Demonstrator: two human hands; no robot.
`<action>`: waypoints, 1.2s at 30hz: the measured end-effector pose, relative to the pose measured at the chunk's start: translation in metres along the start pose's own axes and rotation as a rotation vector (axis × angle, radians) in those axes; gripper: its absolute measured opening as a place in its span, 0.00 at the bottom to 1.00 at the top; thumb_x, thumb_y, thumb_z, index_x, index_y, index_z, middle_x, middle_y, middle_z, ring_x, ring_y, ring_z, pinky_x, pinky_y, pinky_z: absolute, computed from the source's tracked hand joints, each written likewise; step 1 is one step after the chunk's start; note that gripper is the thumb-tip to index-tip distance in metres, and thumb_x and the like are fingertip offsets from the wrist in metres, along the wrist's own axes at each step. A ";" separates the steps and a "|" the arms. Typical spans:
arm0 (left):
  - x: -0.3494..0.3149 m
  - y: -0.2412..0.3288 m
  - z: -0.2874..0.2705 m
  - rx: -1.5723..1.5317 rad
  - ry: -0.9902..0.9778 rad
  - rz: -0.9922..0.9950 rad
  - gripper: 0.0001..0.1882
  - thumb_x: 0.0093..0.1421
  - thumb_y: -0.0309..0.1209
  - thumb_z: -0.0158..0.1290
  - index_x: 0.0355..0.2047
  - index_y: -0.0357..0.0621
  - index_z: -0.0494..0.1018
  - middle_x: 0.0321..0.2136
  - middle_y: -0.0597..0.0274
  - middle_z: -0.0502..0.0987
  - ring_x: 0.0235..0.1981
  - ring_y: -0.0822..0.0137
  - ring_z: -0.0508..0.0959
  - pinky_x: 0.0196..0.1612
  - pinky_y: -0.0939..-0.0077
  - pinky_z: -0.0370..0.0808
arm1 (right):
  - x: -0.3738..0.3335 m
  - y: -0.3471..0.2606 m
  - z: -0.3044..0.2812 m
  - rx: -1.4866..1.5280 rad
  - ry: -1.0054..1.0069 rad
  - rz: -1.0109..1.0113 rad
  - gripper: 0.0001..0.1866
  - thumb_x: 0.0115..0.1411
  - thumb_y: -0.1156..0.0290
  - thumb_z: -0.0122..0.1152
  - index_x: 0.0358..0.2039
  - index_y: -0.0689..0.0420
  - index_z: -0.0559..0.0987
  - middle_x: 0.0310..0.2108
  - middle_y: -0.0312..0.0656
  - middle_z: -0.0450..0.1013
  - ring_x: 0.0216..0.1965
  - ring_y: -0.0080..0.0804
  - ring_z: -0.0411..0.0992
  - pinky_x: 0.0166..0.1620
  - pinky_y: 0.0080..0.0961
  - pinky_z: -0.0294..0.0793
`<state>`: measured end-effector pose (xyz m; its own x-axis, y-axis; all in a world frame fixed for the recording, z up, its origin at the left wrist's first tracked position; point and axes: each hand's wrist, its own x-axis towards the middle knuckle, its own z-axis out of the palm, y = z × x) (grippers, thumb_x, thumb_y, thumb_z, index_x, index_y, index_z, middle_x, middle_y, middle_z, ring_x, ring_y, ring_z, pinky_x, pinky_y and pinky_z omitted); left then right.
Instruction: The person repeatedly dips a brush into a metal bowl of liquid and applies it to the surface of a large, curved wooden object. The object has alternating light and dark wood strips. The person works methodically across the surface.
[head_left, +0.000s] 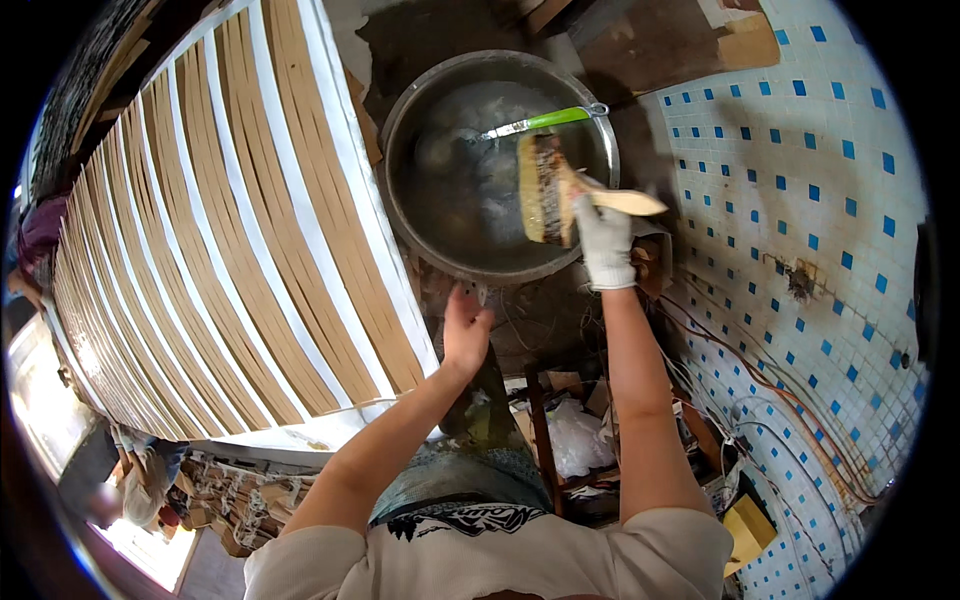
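- Your tiled wall (845,235) rises at 3 o'clock, white with blue squares.
- The bench (357,160) spans 9 to 11 o'clock, with brown strips (322,160) in rows across its white top.
- At 12 o'clock sits your round metal pot (394,195), with cloudy liquid inside.
- Your wide brush (545,190) is over the pot's 4 o'clock side, its wooden handle pointing outward.
- Your gloved right hand (605,240) grasps that brush.
- Your bare left hand (468,325) is by the pot's 6 o'clock rim, fingers loosely bent; contact is unclear.
- Your green-handled brush (557,118) leans on the rim at 2 o'clock.
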<state>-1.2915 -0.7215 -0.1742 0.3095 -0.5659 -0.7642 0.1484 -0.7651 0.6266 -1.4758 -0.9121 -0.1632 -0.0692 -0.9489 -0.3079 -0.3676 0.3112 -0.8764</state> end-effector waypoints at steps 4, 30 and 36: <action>-0.052 0.008 -0.023 0.124 -0.310 -0.075 0.30 0.62 0.23 0.49 0.64 0.37 0.55 0.51 0.52 0.73 0.46 0.65 0.76 0.51 0.72 0.72 | -0.010 -0.006 0.053 -0.125 -0.144 -0.389 0.16 0.59 0.66 0.62 0.48 0.54 0.82 0.44 0.47 0.79 0.45 0.41 0.78 0.48 0.28 0.75; -0.193 -0.046 -0.218 -0.221 -0.253 0.024 0.15 0.65 0.30 0.49 0.51 0.39 0.70 0.38 0.60 0.80 0.40 0.70 0.78 0.47 0.73 0.74 | -0.044 0.053 0.026 0.378 -0.212 0.875 0.23 0.65 0.42 0.44 0.43 0.48 0.74 0.31 0.35 0.73 0.25 0.29 0.67 0.27 0.30 0.65; -0.247 -0.121 -0.327 -0.318 -0.182 0.066 0.17 0.63 0.33 0.50 0.49 0.38 0.72 0.34 0.61 0.81 0.36 0.72 0.79 0.43 0.75 0.75 | -0.135 -0.068 0.044 0.808 -0.051 0.651 0.24 0.67 0.45 0.42 0.31 0.52 0.76 0.24 0.32 0.69 0.19 0.24 0.62 0.21 0.24 0.58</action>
<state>-1.0782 -0.3888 -0.0113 0.1602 -0.6778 -0.7176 0.4269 -0.6079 0.6695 -1.4009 -0.8033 -0.0781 0.0149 -0.5874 -0.8092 0.4592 0.7229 -0.5163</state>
